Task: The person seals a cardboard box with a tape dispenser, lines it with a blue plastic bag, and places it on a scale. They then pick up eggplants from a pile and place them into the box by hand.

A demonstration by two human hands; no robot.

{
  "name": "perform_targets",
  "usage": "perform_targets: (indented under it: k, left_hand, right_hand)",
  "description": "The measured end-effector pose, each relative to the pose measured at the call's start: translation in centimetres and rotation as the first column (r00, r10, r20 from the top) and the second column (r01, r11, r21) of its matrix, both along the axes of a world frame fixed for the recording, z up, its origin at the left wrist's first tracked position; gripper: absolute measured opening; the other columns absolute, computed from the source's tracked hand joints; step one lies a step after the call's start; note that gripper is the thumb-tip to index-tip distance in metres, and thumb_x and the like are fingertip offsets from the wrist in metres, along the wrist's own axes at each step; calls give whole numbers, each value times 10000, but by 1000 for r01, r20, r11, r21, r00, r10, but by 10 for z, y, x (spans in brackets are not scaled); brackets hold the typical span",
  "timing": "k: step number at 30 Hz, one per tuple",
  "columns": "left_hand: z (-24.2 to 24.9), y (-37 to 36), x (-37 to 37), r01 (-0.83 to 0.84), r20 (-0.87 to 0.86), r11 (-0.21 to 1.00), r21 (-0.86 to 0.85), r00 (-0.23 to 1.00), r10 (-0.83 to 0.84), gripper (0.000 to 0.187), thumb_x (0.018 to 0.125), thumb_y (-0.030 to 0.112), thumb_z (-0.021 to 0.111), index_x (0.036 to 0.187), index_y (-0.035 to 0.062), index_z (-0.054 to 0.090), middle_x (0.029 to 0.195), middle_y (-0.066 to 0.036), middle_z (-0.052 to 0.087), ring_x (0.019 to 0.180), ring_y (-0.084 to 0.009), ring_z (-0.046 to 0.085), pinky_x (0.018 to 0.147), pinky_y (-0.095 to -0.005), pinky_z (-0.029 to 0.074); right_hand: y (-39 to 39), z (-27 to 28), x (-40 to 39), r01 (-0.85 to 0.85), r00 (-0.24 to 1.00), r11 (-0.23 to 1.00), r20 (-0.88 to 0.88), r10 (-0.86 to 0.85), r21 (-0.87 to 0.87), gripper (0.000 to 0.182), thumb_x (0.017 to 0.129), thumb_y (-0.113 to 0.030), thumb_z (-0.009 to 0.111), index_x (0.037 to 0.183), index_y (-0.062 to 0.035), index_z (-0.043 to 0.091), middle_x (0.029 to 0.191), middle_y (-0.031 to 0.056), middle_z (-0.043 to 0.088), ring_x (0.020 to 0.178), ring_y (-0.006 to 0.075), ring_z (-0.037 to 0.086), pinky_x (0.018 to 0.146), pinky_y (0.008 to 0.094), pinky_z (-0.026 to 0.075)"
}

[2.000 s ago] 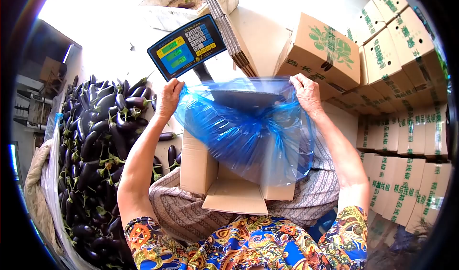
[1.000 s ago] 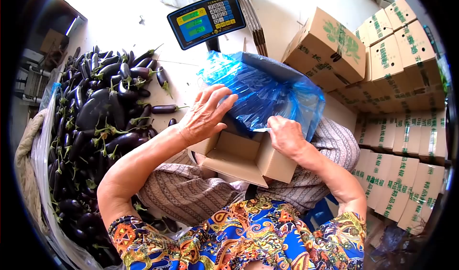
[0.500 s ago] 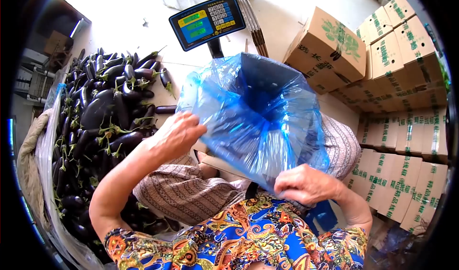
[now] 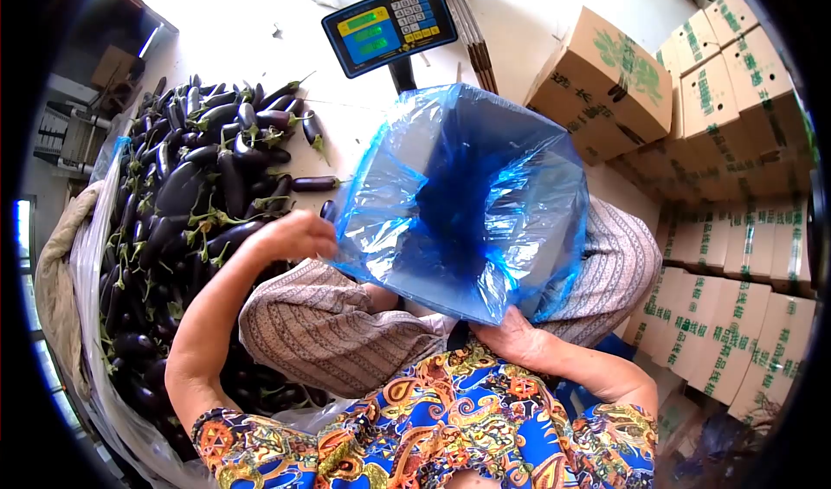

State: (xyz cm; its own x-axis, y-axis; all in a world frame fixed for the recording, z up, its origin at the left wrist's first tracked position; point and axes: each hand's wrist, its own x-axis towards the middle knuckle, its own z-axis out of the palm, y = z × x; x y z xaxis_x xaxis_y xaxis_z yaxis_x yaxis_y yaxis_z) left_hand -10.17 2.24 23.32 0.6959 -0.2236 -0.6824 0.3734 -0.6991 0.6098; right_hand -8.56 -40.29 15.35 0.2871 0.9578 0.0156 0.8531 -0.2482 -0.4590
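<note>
A blue plastic bag [image 4: 463,203] hides the box beneath it and the fingertips of the right hand [image 4: 517,337]; the scale display [image 4: 389,27] shows digits too small to read

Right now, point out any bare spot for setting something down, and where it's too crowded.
Bare pale surface lies between the eggplant pile and the blue plastic bag, below the scale display, with a few stray eggplants on it. The left is packed with eggplants; stacked cartons fill the right. The left hand and right hand grip the bag.
</note>
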Motion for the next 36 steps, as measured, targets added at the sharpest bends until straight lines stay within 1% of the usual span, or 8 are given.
perform_targets:
  k: [6,11,14,19,25,31,34,36]
  left_hand:
    - [-15,2,25,-425,292,898,-116,849,440,487,932,420,660,1226,39,585,964,-77,672,819,-160,627,698,-310,535]
    - [-38,-10,39,-404,39,884,-234,905,424,351,932,305,649,1155,35,640,884,-3,657,769,-92,598,682,-259,525]
    - [-40,-8,40,-322,-86,918,-231,947,310,293,912,207,649,1136,19,644,889,3,664,738,-86,592,658,-226,521]
    - [-45,-15,21,-457,-194,818,-349,889,415,367,927,196,636,1237,5,589,1012,-18,665,802,-97,603,714,-246,538]
    - [-61,-19,8,-530,-230,733,-427,847,479,337,942,212,623,1214,13,617,1009,-24,688,829,-111,615,765,-273,525]
    - [-61,-24,4,-554,-204,720,-418,830,520,325,942,229,624,1179,7,643,1015,-29,696,873,-126,630,795,-277,511]
    - [-65,-22,1,-561,-242,677,-477,824,512,345,931,218,646,1200,4,634,1046,-38,693,908,-132,634,827,-290,511]
    - [-70,-21,-2,-558,-257,675,-482,827,500,353,922,206,657,1208,-1,629,1054,-43,692,922,-137,635,842,-304,512]
  right_hand:
    - [-31,33,0,-67,980,972,-200,21,-224,142,841,-100,562,923,11,598,910,202,621,851,350,641,714,464,525]
    - [-46,118,41,-145,918,779,-377,-125,-610,80,846,-97,599,852,-27,636,743,186,657,726,357,676,621,461,521]
    - [-64,136,56,-22,732,928,-638,-238,-371,147,904,-186,636,910,-48,687,743,167,659,694,354,663,615,425,515]
    - [-79,117,76,336,782,859,-394,-483,-386,173,861,-244,680,861,-71,680,834,129,657,800,314,659,689,438,520]
    - [-93,72,39,164,948,901,316,-32,-402,269,782,-162,620,1024,-49,653,1005,151,560,1092,314,507,930,469,427]
    - [-53,170,63,-140,887,693,-401,-230,-707,297,867,-156,666,1147,-57,668,1032,124,674,1013,274,656,878,389,516]
    - [-48,193,74,137,698,957,-661,-275,-254,266,889,-177,673,1126,-58,657,950,149,701,864,308,696,799,365,557]
    - [-38,175,91,402,833,908,-365,-415,-116,330,878,-226,702,1151,-43,665,1147,193,678,1073,340,658,923,408,524]
